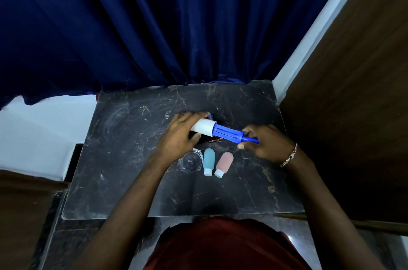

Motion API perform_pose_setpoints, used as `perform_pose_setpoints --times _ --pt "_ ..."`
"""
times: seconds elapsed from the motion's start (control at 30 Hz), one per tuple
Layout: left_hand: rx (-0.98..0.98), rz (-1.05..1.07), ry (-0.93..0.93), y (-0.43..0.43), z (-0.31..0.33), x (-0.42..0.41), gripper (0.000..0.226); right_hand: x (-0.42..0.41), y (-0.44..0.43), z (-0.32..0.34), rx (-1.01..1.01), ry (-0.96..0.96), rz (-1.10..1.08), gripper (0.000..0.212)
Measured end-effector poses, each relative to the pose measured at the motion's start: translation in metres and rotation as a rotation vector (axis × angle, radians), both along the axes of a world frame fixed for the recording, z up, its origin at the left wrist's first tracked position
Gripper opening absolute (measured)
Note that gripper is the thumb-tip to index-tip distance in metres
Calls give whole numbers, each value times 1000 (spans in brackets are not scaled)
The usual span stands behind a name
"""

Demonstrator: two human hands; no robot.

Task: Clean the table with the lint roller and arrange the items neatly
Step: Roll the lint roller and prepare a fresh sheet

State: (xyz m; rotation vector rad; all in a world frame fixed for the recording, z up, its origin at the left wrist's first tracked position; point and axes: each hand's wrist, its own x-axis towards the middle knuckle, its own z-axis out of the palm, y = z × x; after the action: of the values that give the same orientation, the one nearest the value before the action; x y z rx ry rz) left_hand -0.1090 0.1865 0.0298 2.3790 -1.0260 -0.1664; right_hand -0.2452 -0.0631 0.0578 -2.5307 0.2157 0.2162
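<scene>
Head view. We find the lint roller (223, 134) held above the middle of the dark marble desk (123, 181), its long axis running from upper left to lower right. The left hand (183, 135) is wrapped around the white roll end, grip closed on it; the right hand (262, 144) pinches the thin blue handle tip, grip closed there too. The roller therefore spans between the two hands, with the ribbed blue body bare between them.

Taking the roller as landmark: just nearer the person lie a teal bottle (208, 161) and a pink bottle (223, 164), side by side, white caps toward the person, apart from the roller. Left of the teal bottle sits a clear glass dish (191, 162), close beside it, partly under the left wrist. A small dark item shows under the roller; we cannot identify it.

We judge that rolling calls for lowering the white end to the desk. Pale smears mark the desk's far left.
</scene>
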Motion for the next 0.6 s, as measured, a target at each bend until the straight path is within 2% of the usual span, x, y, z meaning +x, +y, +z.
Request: perform_pose_setpoints --times 0.2,0.47,0.6 --pt "-32 59 68 3 -1 1 73 2 2 1 27 44 -13 26" --pt "-112 369 254 6 -2 6 93 3 6 -1 50 32 21 24" --pt "-141 386 320 9 -4 7 92 2 6 -2 48 45 23 33"
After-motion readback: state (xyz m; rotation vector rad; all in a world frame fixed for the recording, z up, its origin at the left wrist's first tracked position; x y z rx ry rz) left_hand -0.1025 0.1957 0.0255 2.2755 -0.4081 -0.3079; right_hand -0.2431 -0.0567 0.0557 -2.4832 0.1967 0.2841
